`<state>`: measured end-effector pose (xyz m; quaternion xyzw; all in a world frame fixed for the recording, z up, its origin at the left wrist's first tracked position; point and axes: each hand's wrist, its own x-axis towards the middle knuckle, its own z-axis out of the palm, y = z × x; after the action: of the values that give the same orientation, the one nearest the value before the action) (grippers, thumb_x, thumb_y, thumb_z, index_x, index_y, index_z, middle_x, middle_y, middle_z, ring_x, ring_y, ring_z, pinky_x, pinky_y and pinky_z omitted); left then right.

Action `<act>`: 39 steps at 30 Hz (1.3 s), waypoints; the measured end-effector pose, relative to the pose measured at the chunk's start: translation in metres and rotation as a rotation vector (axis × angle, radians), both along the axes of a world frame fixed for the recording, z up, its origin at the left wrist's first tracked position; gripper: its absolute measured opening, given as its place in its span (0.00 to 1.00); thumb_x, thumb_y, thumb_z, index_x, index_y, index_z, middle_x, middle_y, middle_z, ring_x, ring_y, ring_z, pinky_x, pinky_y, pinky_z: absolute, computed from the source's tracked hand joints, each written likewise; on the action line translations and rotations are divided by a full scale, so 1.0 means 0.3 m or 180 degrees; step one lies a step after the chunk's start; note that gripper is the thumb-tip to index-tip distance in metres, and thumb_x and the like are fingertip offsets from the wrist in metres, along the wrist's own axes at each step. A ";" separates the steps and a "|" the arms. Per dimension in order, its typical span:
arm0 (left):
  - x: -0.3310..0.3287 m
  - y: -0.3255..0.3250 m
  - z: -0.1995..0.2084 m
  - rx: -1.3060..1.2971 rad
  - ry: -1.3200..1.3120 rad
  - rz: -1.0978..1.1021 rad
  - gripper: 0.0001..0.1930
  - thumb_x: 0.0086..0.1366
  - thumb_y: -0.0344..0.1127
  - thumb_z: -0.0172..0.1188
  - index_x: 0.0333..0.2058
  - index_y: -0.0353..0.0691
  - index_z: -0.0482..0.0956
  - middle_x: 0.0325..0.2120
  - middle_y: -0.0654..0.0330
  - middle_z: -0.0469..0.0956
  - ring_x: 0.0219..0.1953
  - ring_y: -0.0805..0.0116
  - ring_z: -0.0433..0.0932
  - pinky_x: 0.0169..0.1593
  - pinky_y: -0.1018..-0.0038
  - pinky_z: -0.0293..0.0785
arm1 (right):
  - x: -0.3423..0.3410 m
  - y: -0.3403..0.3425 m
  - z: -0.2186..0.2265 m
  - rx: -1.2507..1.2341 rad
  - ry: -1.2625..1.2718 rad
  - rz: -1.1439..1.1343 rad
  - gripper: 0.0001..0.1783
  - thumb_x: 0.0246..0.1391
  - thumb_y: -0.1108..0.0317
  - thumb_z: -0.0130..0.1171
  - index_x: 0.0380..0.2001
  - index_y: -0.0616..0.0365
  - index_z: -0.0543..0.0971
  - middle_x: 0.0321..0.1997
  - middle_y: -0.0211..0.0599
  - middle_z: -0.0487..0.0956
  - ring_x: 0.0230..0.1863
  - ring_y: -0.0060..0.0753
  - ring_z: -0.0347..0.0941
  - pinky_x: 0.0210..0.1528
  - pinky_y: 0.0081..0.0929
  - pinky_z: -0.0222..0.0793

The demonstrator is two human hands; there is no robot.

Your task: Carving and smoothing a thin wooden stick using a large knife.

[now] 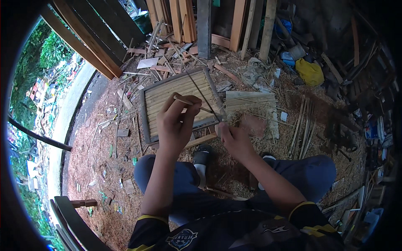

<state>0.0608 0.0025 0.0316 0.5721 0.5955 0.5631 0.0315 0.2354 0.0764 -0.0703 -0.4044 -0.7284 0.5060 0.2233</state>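
Note:
My left hand (178, 121) is closed on a thin bamboo stick (206, 109), which points right toward my right hand. My right hand (235, 140) grips the handle of a long, narrow, dark-bladed knife (202, 91). Its blade slants up and left, and the stick's far end meets or crosses it near the handle; I cannot tell whether they touch. Beneath both hands lies a panel of pale bamboo slats in a grey wooden frame (144, 115). To its right is a mat of thin pale strips (247, 100).
Bamboo strips (302, 127) lie on the shavings-covered ground at right, near a yellow bag (310, 72). Planks (182, 21) stand upright at the back, with scrap wood at their feet. A concrete kerb (63, 129) runs along the left. My shoe (202, 154) is close to the panel.

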 end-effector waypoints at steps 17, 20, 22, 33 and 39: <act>0.013 0.009 -0.009 -0.0183 -0.0189 -0.0085 0.04 0.72 0.19 0.54 0.41 0.27 0.78 0.41 0.54 0.79 0.44 0.69 0.82 0.45 0.75 0.86 | 0.043 0.002 -0.076 0.0034 0.0076 -0.0002 0.42 0.69 0.35 0.42 0.29 0.69 0.83 0.26 0.63 0.79 0.35 0.67 0.79 0.40 0.51 0.72; 0.002 0.012 -0.010 -0.0208 -0.0239 -0.0075 0.05 0.72 0.18 0.53 0.41 0.26 0.78 0.42 0.53 0.79 0.44 0.69 0.82 0.45 0.75 0.86 | 0.056 0.060 -0.236 -0.0296 -0.0358 -0.0365 0.38 0.69 0.39 0.47 0.30 0.68 0.83 0.24 0.63 0.78 0.32 0.64 0.79 0.37 0.49 0.71; -0.013 0.014 -0.026 -0.0209 -0.0172 -0.0062 0.05 0.72 0.18 0.53 0.41 0.26 0.77 0.41 0.53 0.79 0.43 0.69 0.82 0.44 0.75 0.86 | 0.067 0.073 -0.271 -0.0252 -0.0525 -0.0311 0.37 0.69 0.39 0.48 0.31 0.68 0.84 0.25 0.61 0.79 0.32 0.63 0.80 0.37 0.48 0.71; -0.025 0.020 -0.042 0.0040 -0.0427 -0.0118 0.04 0.72 0.22 0.56 0.42 0.28 0.79 0.39 0.55 0.79 0.42 0.70 0.83 0.45 0.74 0.87 | 0.088 0.051 -0.387 -0.0446 -0.0299 -0.0441 0.41 0.68 0.35 0.45 0.29 0.68 0.82 0.24 0.59 0.79 0.31 0.62 0.80 0.37 0.51 0.71; -0.014 0.034 -0.055 0.0181 -0.0349 0.0575 0.05 0.73 0.24 0.57 0.42 0.29 0.79 0.37 0.56 0.81 0.40 0.71 0.83 0.45 0.73 0.88 | 0.038 0.013 -0.143 -0.0205 0.0139 -0.0043 0.41 0.69 0.37 0.43 0.23 0.68 0.79 0.21 0.57 0.76 0.29 0.60 0.78 0.36 0.51 0.69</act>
<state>0.0566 0.0127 0.0151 0.4852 0.6257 0.6108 -0.0031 0.2468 0.0803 -0.1133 -0.4052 -0.7039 0.5364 0.2294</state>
